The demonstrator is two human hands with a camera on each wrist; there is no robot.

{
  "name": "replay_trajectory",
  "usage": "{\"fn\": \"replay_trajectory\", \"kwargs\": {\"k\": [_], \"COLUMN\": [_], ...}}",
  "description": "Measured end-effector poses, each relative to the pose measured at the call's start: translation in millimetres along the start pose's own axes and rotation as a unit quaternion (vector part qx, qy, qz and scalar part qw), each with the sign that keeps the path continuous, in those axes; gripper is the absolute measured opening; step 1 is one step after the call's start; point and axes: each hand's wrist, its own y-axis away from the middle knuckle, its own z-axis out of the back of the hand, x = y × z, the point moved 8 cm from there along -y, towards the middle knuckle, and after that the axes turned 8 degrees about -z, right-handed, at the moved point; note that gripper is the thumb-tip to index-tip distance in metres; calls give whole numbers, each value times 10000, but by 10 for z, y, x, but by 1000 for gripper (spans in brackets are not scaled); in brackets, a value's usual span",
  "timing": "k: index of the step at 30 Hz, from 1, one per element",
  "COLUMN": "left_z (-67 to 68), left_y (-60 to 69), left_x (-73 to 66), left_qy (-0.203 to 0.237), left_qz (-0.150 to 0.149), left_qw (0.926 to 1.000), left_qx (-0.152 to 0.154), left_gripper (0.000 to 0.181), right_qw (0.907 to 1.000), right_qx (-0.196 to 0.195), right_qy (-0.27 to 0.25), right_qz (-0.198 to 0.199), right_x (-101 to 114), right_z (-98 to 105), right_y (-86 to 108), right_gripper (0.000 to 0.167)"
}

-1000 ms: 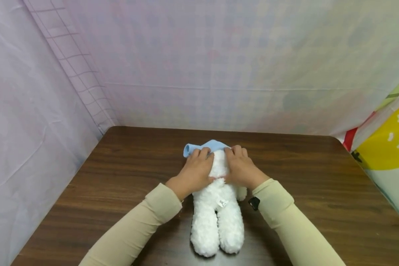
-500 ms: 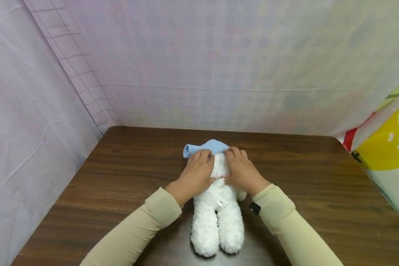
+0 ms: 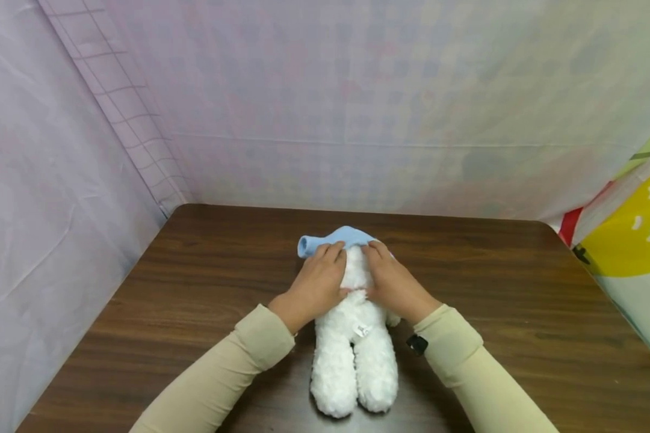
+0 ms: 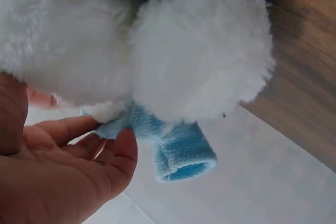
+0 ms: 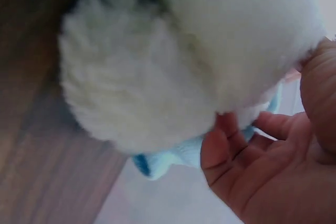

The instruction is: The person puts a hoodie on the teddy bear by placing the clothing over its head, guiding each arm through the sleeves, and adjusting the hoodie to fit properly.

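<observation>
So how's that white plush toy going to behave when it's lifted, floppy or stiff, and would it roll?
The white plush toy looks fluffy and stuffed, so it's probably light for its size and squashy. Its separate legs may dangle. Rolling seems unlikely, since it lies lengthwise on the table with both legs resting there.

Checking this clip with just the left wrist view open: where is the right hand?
Observer: In the head view, the right hand grips the white plush toy across from the left hand.
Reviewer: And the toy's legs?
Observer: Both legs point toward the bottom of the head view.
Reviewer: Any label on it?
Observer: A small white tag near where the legs meet; its print is too small to read.
</observation>
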Motion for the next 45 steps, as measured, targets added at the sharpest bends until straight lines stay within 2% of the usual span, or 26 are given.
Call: {"fn": "replay_trajectory", "kwargs": {"k": [5, 8, 16, 23, 27, 31, 34, 37, 40, 45], "left_z": [-1, 11, 54, 52, 31, 37, 49, 39, 14, 8], "left_y": [18, 35, 79, 127, 135, 131, 119, 108, 92, 46], "left_x": [18, 16, -29, -41, -32, -25, -31, -25, 11, 91], "left_qy": [272, 361, 264, 391, 161, -279, -492, -413, -215, -104], "left_qz": [48, -55, -401, -422, -225, -10, 7, 19, 112, 274], "left_qw": [9995, 9984, 9938, 9901, 9925, 9939, 9933, 9951, 9980, 9995], "left_qx": [-149, -427, -1002, -1278, -1189, -1071, -1048, -897, -591, -109], "left_gripper": [72, 64, 38, 32, 48, 72, 76, 77, 80, 86], "right_qw": [9991, 9982, 9973, 9975, 9975, 9977, 9973, 9962, 9955, 9970], "right_qx": [-114, -277, -446, -554, -597, -637, -721, -821, -865, -699], "right_qy": [-385, -464, -475, -209, -149, -131, 51, 252, 348, 339], "right_qz": [131, 251, 333, 395, 350, 172, 127, 152, 161, 38], "right_x": [-43, -45, -31, -11, 2, 8, 29, 60, 81, 72], "right_z": [-5, 9, 19, 23, 24, 28, 41, 56, 57, 36], "right_y": [19, 28, 43, 54, 69, 84, 99, 109, 108, 94], "right_gripper": [66, 56, 35, 35, 40, 62, 71, 74, 76, 82]}}
